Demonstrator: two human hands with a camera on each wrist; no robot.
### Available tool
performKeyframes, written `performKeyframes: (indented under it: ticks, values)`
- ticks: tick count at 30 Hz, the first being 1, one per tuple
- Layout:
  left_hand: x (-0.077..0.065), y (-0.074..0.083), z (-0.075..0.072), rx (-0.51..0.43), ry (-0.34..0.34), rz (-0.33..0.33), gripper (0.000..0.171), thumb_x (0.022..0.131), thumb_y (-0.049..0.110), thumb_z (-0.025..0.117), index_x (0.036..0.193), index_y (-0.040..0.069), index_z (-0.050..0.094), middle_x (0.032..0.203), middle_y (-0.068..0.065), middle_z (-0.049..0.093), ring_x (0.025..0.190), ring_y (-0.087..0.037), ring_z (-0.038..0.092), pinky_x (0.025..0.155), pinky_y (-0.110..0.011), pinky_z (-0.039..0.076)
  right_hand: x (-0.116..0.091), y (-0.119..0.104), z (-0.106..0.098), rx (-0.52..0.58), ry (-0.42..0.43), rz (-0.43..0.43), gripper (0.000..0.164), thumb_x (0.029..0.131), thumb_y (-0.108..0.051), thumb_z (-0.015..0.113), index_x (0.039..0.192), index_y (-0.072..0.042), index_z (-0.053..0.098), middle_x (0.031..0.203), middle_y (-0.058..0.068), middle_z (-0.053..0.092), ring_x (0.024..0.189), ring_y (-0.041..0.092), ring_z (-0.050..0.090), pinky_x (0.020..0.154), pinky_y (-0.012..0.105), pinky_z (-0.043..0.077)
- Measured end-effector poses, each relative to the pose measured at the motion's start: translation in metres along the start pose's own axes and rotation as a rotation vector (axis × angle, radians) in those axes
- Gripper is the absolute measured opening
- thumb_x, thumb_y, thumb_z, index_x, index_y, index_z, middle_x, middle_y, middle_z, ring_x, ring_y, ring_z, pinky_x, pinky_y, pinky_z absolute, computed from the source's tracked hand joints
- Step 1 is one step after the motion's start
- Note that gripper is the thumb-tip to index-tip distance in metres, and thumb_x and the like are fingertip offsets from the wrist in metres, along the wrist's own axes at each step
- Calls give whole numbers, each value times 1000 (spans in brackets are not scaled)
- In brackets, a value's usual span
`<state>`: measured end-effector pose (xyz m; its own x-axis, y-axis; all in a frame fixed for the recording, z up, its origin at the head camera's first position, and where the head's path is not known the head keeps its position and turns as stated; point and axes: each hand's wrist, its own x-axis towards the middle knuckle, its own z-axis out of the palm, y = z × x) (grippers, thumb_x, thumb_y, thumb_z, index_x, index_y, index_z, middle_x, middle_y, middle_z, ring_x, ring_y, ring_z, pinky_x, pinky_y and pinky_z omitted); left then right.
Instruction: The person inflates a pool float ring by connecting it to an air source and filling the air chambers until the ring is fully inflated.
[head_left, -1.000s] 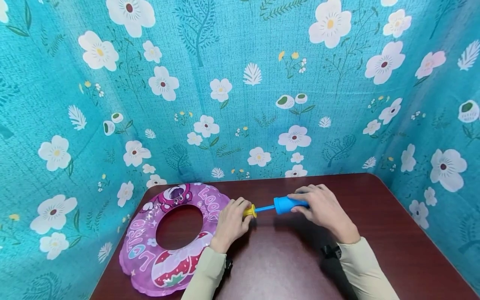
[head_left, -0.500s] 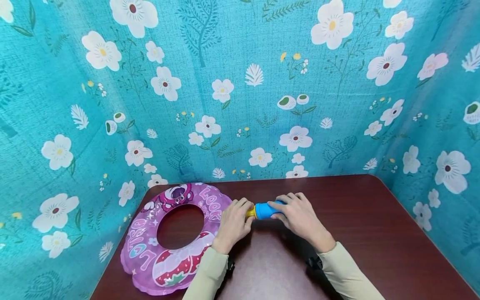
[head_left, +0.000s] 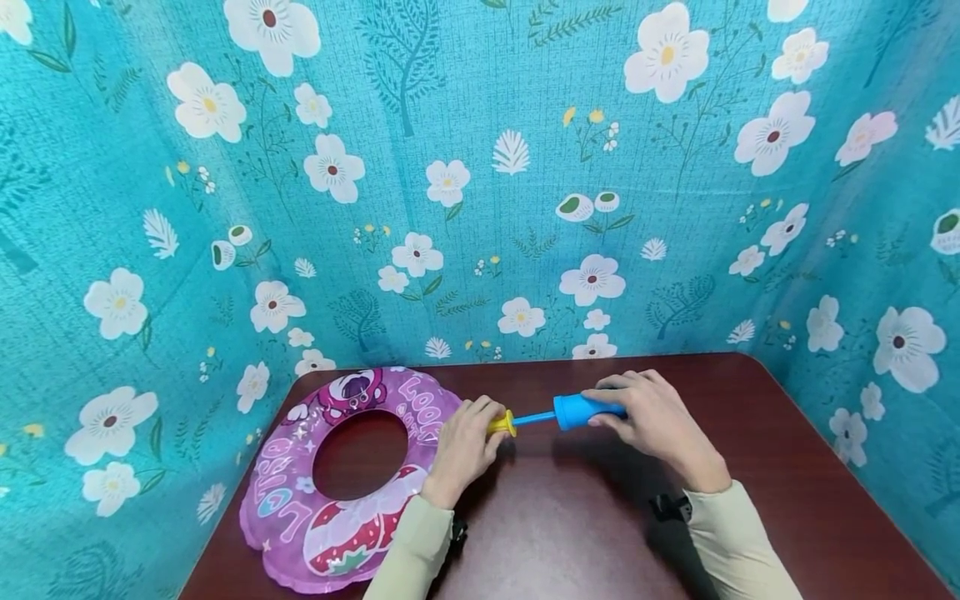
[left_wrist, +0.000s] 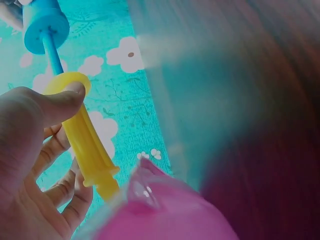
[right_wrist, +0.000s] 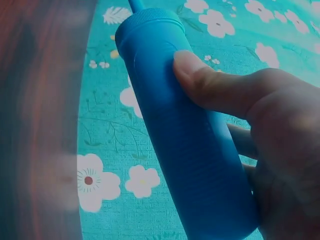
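A hand pump with a blue barrel (head_left: 576, 411) and a yellow end piece (left_wrist: 90, 147) is held level between both hands. My left hand (head_left: 467, 442) grips the yellow piece, thumb against its flange. The tip of that piece reaches the edge of the pink inflatable swim ring (head_left: 281, 492), overlapping it in the left wrist view. My right hand (head_left: 651, 417) holds the barrel, its thumb lying along the side in the right wrist view. Between barrel and yellow flange a length of thin blue rod (head_left: 536, 417) shows.
The swim ring lies on the left part of a dark red-brown table (head_left: 570, 533). A turquoise curtain (head_left: 480, 217) with white flowers hangs behind the table and along both sides. A black strap mount (head_left: 670, 507) sits at the right wrist.
The right hand slid the barrel left against the yellow flange, then drew it back right, so the rod shows again. The left hand and the ring stayed nearly in place.
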<state>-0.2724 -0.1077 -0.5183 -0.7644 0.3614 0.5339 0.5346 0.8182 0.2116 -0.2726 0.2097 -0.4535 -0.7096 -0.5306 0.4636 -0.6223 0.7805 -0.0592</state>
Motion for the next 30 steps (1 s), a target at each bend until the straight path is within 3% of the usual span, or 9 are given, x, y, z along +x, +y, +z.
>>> performKeyframes:
  ticks: [13, 17, 24, 30]
  values:
    - [-1, 4, 1, -3, -49, -1, 31, 91, 31, 87, 113, 18, 71, 107, 4, 68, 89, -16, 60, 77, -31, 57, 12, -42, 44, -63, 14, -66, 41, 93, -43, 82, 129, -23, 79, 119, 7, 78, 104, 29, 70, 92, 48, 53]
    - [-2, 1, 1, 4, -42, 16, 31, 90, 32, 87, 113, 19, 71, 107, 4, 69, 89, -16, 60, 76, -31, 58, 10, -36, 38, -36, -12, -49, 43, 92, -44, 83, 130, -24, 78, 119, 7, 78, 104, 27, 71, 94, 50, 54]
    - [-2, -5, 1, -12, -39, -3, 30, 92, 33, 86, 113, 18, 71, 107, 4, 69, 88, -16, 59, 77, -31, 57, 0, -8, 7, -1, -62, 52, 49, 85, -40, 90, 130, -23, 79, 121, 6, 77, 106, 27, 72, 97, 54, 53]
    - [-2, -6, 0, -9, -32, 14, 30, 92, 33, 86, 114, 19, 71, 108, 5, 69, 89, -15, 59, 77, -30, 58, 1, -7, 1, -35, -37, 23, 48, 86, -38, 90, 128, -21, 79, 120, 8, 77, 105, 29, 72, 97, 55, 52]
